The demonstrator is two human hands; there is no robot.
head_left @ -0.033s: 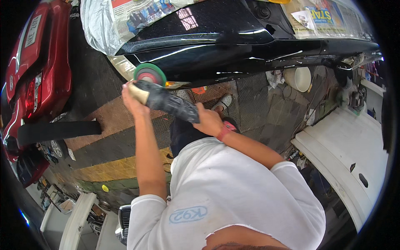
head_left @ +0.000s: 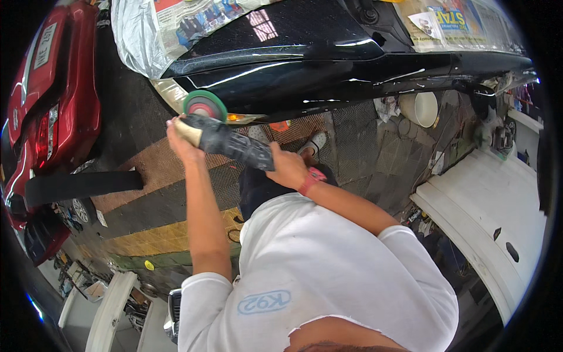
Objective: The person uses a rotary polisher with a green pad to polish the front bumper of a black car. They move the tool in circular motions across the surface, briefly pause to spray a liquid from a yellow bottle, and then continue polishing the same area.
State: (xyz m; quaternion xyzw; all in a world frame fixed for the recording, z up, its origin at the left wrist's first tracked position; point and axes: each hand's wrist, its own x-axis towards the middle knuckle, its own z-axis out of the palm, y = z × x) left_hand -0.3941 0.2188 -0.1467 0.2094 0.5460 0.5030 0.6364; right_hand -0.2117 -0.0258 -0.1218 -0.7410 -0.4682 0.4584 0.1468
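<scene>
Both of my hands hold a dark power polisher (head_left: 233, 144) with a round green-rimmed pad (head_left: 205, 105). My left hand (head_left: 186, 144) is wrapped round the pale front grip near the pad. My right hand (head_left: 287, 167), with a red watch at the wrist, grips the rear end of the body. The pad is at the front corner of a glossy black car (head_left: 281, 82), close to its headlight (head_left: 169, 94); I cannot tell whether they touch. White streaks and spots lie along the car's side.
Newspaper (head_left: 202, 20) and silver sheeting (head_left: 136, 41) cover parts of the black car. At left stands a red car (head_left: 79, 100). A white bucket (head_left: 422, 110) sits by the black car's side. On the right is a large white panel (head_left: 481, 217). Patterned mats (head_left: 170, 205) cover the floor.
The polisher and both hands have shifted slightly to the left, the pad nearer the headlight. The grip of both hands stays the same.
</scene>
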